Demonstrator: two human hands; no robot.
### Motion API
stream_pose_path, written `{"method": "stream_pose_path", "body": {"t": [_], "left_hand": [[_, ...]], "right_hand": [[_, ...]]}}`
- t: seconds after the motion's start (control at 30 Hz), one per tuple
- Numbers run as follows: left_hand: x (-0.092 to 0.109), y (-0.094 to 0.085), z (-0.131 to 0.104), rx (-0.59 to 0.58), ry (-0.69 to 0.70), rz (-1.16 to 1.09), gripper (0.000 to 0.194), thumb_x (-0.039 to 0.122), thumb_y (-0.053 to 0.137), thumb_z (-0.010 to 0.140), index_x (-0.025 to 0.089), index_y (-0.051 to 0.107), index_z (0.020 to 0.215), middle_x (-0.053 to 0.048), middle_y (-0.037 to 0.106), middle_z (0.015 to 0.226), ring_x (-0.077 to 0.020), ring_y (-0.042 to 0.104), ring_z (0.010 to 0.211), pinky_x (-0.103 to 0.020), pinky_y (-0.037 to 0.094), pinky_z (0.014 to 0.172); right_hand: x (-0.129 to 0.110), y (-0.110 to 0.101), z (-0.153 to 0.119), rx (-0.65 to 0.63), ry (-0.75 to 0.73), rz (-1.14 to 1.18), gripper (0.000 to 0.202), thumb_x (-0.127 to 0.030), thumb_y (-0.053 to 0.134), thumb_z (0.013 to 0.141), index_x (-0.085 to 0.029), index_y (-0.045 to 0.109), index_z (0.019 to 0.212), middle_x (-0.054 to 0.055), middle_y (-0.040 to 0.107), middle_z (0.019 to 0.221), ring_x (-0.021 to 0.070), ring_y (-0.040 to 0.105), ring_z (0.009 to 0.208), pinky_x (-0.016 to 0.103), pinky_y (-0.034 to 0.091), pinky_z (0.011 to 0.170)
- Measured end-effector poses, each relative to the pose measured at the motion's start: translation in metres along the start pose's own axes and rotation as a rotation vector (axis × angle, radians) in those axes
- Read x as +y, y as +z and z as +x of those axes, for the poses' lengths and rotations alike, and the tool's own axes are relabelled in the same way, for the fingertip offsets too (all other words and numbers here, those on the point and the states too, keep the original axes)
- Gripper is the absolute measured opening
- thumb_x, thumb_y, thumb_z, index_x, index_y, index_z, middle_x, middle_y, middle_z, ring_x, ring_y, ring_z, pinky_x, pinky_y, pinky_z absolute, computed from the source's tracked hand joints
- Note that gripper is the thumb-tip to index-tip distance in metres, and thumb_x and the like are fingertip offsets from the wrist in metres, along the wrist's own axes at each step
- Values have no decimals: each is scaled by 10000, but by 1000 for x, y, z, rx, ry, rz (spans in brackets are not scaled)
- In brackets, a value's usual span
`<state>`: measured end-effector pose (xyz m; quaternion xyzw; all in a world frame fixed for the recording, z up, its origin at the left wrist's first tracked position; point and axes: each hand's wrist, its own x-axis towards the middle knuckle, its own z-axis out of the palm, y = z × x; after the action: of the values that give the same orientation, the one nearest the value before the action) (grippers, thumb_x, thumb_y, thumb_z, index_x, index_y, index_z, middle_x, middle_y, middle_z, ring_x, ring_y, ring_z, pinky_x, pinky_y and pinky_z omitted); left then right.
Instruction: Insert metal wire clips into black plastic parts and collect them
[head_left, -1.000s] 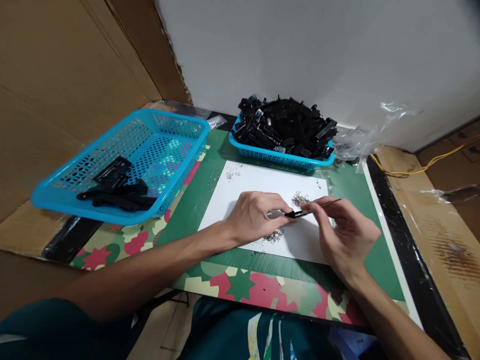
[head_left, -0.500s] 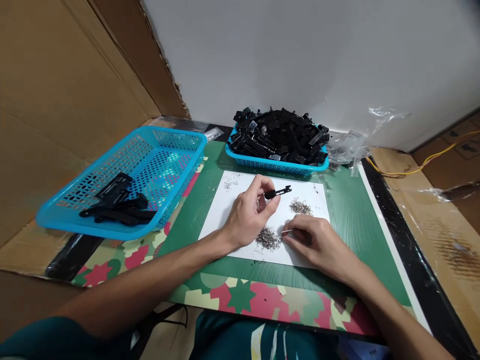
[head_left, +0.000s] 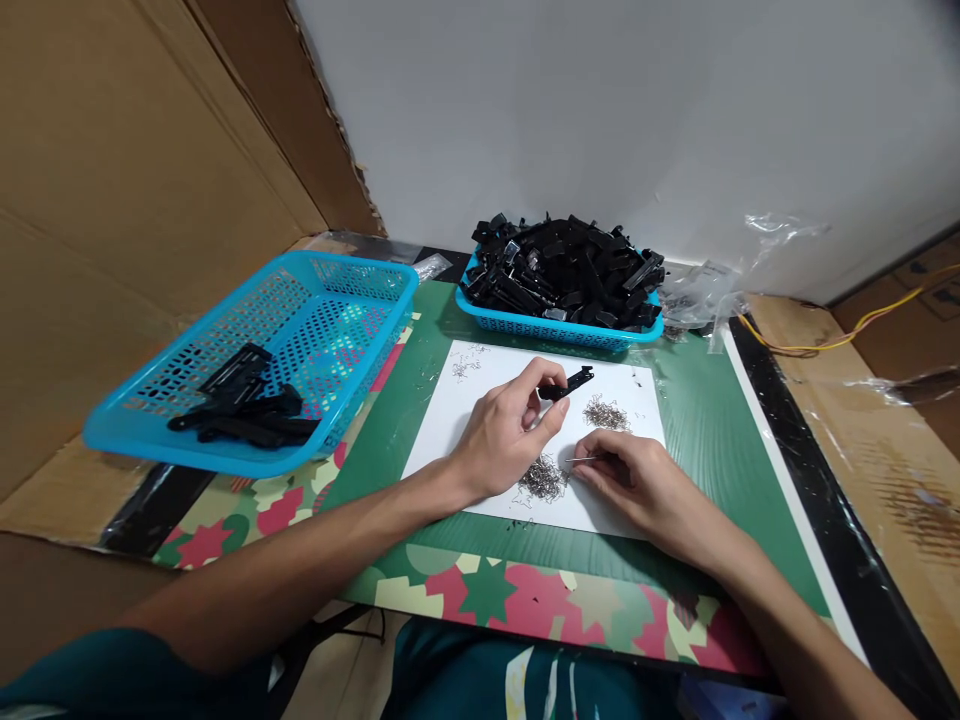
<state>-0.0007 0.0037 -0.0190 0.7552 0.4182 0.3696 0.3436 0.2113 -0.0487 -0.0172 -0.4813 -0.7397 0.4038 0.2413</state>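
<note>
My left hand [head_left: 514, 425] pinches a small, slim black plastic part [head_left: 576, 383] above the white paper [head_left: 465, 425], its notched end pointing right. My right hand [head_left: 637, 480] is closed, fingertips together on a thin, straight metal piece [head_left: 580, 459]; whether it is a pin or the tip of a tool I cannot tell. Just left of those fingertips lies a heap of small bent wire pieces [head_left: 544, 480], partly behind my left hand. A second wire heap [head_left: 605, 412] sits farther back on the paper. A few loose wires [head_left: 469, 362] lie at its far left corner.
At the back, a blue basket [head_left: 547, 328] is piled with black plastic parts [head_left: 570, 270]. A larger blue basket [head_left: 292, 465] on the left holds several black parts [head_left: 244, 410]. Clear plastic bags [head_left: 701, 290] and a yellow cable [head_left: 847, 340] lie to the right. Cardboard borders the table.
The black part in my left hand has turned, its notched end tilting up a little. My right hand still pinches the thin metal piece near the heap. The whole view has shifted slightly.
</note>
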Motion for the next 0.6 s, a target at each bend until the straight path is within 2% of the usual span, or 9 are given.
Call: {"method": "stream_pose_path", "body": {"t": [0.27, 0.47, 0.6], "left_hand": [[0, 1, -1, -1, 29, 41, 137, 308, 579, 1022, 215, 617, 1115, 54, 522, 734, -102, 439, 611, -239, 391, 606], [1, 0, -1, -8, 55, 58, 116, 290, 581, 1019, 205, 626, 1083, 48, 558, 747, -104, 461, 624, -246, 405, 630], [2, 0, -2, -21, 67, 63, 123, 294, 570, 1031, 207, 627, 1096, 37, 581, 778, -110, 498, 658, -248, 417, 653]], "right_hand": [[-3, 11, 2, 42, -89, -95, 120, -192, 529, 1038, -226, 615, 962, 20, 692, 904, 195, 592, 837, 327, 429, 775], [-2, 12, 1, 116, -76, -92, 110, -203, 541, 1034, -225, 610, 952, -1, 664, 818, 175, 555, 721, 329, 423, 741], [-2, 18, -2, 196, -130, -52, 110, -200, 535, 1035, -228, 630, 987, 19, 689, 893, 181, 570, 775, 326, 436, 754]]}}
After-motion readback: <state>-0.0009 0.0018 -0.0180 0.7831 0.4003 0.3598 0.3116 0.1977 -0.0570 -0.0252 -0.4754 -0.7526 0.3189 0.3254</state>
